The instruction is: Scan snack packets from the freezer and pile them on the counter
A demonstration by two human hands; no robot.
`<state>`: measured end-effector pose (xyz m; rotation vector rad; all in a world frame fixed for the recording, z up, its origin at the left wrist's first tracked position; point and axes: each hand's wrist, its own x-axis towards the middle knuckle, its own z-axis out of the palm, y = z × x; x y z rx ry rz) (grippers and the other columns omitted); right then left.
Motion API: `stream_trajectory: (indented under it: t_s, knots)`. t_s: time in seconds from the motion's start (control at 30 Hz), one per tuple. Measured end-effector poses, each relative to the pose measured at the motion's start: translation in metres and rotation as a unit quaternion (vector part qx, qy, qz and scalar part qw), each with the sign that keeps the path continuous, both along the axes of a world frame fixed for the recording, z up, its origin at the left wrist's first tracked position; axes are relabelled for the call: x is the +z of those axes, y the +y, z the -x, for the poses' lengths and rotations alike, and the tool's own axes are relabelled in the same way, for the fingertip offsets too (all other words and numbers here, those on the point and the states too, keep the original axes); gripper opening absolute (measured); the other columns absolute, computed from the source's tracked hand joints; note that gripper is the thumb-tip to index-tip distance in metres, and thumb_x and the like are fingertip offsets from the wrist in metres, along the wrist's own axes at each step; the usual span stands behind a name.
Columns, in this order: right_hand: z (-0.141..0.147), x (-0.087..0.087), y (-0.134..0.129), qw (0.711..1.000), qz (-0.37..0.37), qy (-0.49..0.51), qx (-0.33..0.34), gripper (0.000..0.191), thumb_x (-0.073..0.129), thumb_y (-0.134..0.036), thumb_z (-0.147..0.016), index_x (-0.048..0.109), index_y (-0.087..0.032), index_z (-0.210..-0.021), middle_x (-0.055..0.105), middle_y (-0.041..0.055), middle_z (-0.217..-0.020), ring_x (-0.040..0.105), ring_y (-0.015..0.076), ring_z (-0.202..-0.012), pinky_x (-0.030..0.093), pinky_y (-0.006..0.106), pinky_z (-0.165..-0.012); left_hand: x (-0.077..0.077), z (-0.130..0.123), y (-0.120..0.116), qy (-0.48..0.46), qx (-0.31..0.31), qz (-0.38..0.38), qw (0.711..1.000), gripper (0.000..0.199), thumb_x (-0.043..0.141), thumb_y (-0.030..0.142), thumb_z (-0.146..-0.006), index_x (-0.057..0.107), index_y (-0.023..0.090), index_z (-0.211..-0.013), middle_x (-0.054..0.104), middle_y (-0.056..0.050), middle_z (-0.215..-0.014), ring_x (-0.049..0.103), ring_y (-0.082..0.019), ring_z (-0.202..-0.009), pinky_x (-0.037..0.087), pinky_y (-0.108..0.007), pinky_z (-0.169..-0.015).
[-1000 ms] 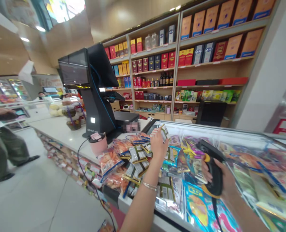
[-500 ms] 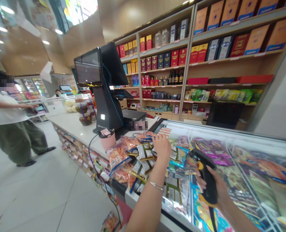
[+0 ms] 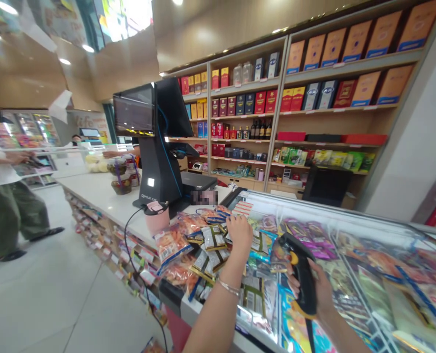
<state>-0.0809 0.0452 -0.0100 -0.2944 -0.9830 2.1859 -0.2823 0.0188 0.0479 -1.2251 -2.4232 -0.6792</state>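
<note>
My right hand (image 3: 320, 289) is closed around the grip of a black and yellow barcode scanner (image 3: 303, 277), its cable hanging down and its head facing up and to the left. Over the pile, my left hand (image 3: 241, 231) has its fingers bent down on a small snack packet (image 3: 230, 235); the fingertips are partly hidden. Left of it lie several white, green and gold packets (image 3: 214, 237) and orange snack bags (image 3: 171, 242), heaped on the glass top of a display freezer (image 3: 276, 314). A pink cup (image 3: 156, 218) touches the bags.
Behind the cup stands a black checkout terminal (image 3: 162, 162) on the white counter (image 3: 92, 189). A black cable (image 3: 129, 255) hangs over the counter's front. Shelves of boxes (image 3: 240, 132) line the back wall. A person (image 3: 8, 196) stands at the far left.
The camera view has turned slightly, so the shelves and counter sit a little further left in the picture. Both hands keep nearly the same pose, and the scanner stays in my right hand.
</note>
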Motion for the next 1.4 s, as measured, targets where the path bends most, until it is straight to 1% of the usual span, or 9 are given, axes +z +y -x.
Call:
stream_trajectory:
  t_s: [0.2, 0.33, 0.43, 0.7, 0.93, 1.03, 1.17, 1.27, 1.4]
  knots:
    - [-0.028, 0.026, 0.0, 0.992, -0.046, 0.005, -0.113, 0.029, 0.069, -0.044, -0.068, 0.067, -0.019, -0.082, 0.06, 0.001, -0.062, 0.048, 0.0104, -0.041, 0.041, 0.021, -0.034, 0.031, -0.017, -0.007, 0.046, -0.046, -0.029, 0.997, 0.027, 0.046, 0.024, -0.087, 0.063, 0.012, -0.104, 0.067, -0.013, -0.104, 0.054, -0.027, -0.105, 0.032, -0.042, -0.099]
    - [-0.075, 0.044, -0.013, 0.976, -0.062, 0.02, -0.206, 0.027, 0.065, -0.044, -0.069, 0.064, -0.02, -0.081, 0.06, -0.0004, -0.061, 0.046, 0.0096, -0.04, 0.04, 0.02, -0.033, 0.054, -0.044, -0.017, 0.073, -0.095, -0.041, 0.992, 0.03, 0.043, 0.025, -0.088, 0.062, 0.014, -0.109, 0.067, -0.013, -0.106, 0.054, -0.028, -0.106, 0.034, -0.042, -0.097]
    - [-0.121, 0.048, -0.029, 0.961, -0.071, 0.021, -0.267, 0.026, 0.063, -0.044, -0.072, 0.062, -0.02, -0.083, 0.06, -0.0008, -0.061, 0.047, 0.0099, -0.04, 0.041, 0.02, -0.034, 0.058, -0.078, -0.024, 0.081, -0.154, -0.037, 0.984, 0.03, 0.042, 0.028, -0.089, 0.062, 0.016, -0.108, 0.067, -0.011, -0.104, 0.055, -0.028, -0.106, 0.037, -0.041, -0.094]
    - [-0.236, 0.028, -0.059, 0.915, -0.055, 0.006, -0.4, 0.03, 0.067, -0.043, -0.068, 0.061, -0.019, -0.085, 0.06, -0.0015, -0.06, 0.05, 0.0103, -0.041, 0.041, 0.019, -0.036, 0.016, -0.204, -0.013, 0.04, -0.34, 0.084, 0.936, 0.036, 0.046, 0.032, -0.089, 0.057, 0.015, -0.119, 0.067, -0.013, -0.113, 0.058, -0.027, -0.111, 0.042, -0.037, -0.093]
    - [-0.266, 0.003, -0.049, 0.892, -0.015, 0.038, -0.449, 0.033, 0.071, -0.044, -0.065, 0.062, -0.018, -0.085, 0.062, -0.0003, -0.062, 0.051, 0.0105, -0.043, 0.041, 0.019, -0.035, -0.006, -0.285, 0.029, 0.027, -0.436, 0.132, 0.89, 0.033, 0.046, 0.024, -0.09, 0.056, 0.018, -0.12, 0.068, -0.012, -0.111, 0.061, -0.023, -0.109, 0.046, -0.033, -0.091]
    - [-0.266, -0.002, -0.046, 0.895, -0.006, 0.021, -0.446, 0.033, 0.071, -0.045, -0.066, 0.062, -0.018, -0.084, 0.062, -0.0006, -0.061, 0.05, 0.0107, -0.042, 0.04, 0.019, -0.034, -0.021, -0.3, 0.044, 0.034, -0.472, 0.128, 0.871, 0.037, 0.045, 0.022, -0.091, 0.052, 0.02, -0.127, 0.063, -0.01, -0.123, 0.057, -0.021, -0.118, 0.042, -0.033, -0.098]
    - [-0.265, -0.002, -0.047, 0.895, -0.001, 0.016, -0.446, 0.033, 0.071, -0.046, -0.067, 0.063, -0.019, -0.083, 0.061, -0.0003, -0.061, 0.05, 0.0112, -0.042, 0.04, 0.02, -0.034, -0.043, -0.304, 0.057, 0.041, -0.505, 0.101, 0.856, 0.049, 0.049, 0.03, -0.091, 0.041, 0.026, -0.139, 0.047, -0.007, -0.145, 0.038, -0.019, -0.137, 0.028, -0.036, -0.113]
    - [-0.264, -0.001, -0.047, 0.895, 0.0, 0.019, -0.446, 0.034, 0.07, -0.048, -0.068, 0.064, -0.018, -0.083, 0.061, -0.0002, -0.059, 0.049, 0.0113, -0.042, 0.04, 0.021, -0.034, -0.051, -0.3, 0.062, 0.044, -0.514, 0.097, 0.851, 0.045, 0.049, 0.038, -0.091, 0.044, 0.031, -0.136, 0.051, -0.004, -0.142, 0.041, -0.019, -0.135, 0.021, -0.038, -0.116]
    - [-0.263, -0.001, -0.047, 0.893, 0.003, 0.021, -0.449, 0.034, 0.071, -0.048, -0.067, 0.065, -0.017, -0.082, 0.062, -0.0002, -0.059, 0.049, 0.01, -0.042, 0.039, 0.019, -0.035, -0.048, -0.297, 0.059, 0.059, -0.49, 0.074, 0.866, 0.036, 0.045, 0.044, -0.092, 0.058, 0.027, -0.12, 0.063, -0.005, -0.125, 0.05, -0.022, -0.125, 0.016, -0.041, -0.117]
